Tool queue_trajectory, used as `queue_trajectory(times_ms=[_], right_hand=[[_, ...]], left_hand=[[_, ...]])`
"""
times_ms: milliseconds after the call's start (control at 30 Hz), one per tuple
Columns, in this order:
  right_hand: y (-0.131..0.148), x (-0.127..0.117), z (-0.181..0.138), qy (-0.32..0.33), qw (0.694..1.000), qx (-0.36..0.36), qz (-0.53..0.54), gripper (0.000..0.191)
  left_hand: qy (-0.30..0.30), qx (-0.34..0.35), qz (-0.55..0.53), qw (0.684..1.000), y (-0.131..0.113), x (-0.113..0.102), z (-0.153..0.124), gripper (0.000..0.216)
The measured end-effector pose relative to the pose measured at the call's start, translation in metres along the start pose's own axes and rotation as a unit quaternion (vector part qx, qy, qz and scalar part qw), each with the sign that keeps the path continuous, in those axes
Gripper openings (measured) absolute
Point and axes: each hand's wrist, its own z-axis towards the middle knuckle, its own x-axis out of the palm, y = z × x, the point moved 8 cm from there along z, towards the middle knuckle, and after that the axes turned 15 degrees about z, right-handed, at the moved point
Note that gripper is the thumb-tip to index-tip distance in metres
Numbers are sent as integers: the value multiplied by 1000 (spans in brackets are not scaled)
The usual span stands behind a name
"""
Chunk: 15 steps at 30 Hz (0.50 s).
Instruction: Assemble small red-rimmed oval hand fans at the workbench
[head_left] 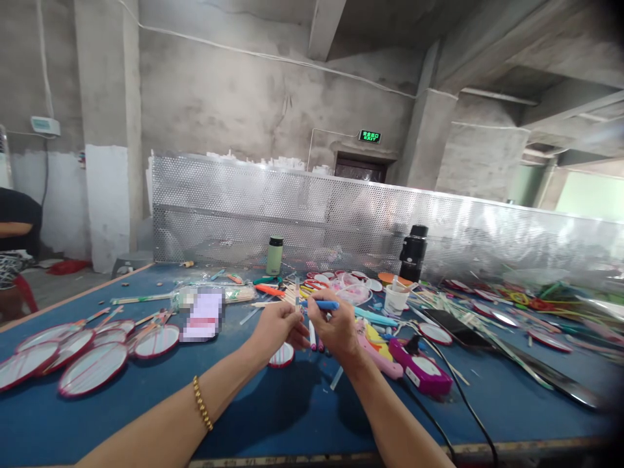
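Observation:
Over the middle of the blue table, my right hand (336, 323) is closed around a blue marker pen (325, 305), whose front end points left toward my other hand. My left hand (279, 328), with a gold bead bracelet (201, 404) on the wrist, pinches a thin pale strip (297, 287) that stands upright from the fingertips. The two hands are almost touching. Below my left hand lies a small white disc with a red rim (281, 355), partly hidden. Several more pens (312, 338) lie beneath my right hand.
Several red-rimmed white paddles (94, 368) lie at left beside a phone (202, 315). A pink glue gun (377, 356), a purple box (420, 369), cables and a white cup (396, 300) are at right. A green bottle (274, 256) and black flask (413, 255) stand behind. A person (17, 224) sits far left.

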Motion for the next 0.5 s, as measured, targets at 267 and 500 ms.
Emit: queue_trajectory(times_ms=[267, 500], right_hand=[[0, 1, -1, 5, 1000, -1, -4, 15], [3, 1, 0, -2, 1000, 3, -4, 17]], left_hand=[[2, 3, -2, 1000, -1, 1, -1, 20], [-2, 1, 1, 1000, -1, 0, -1, 19]])
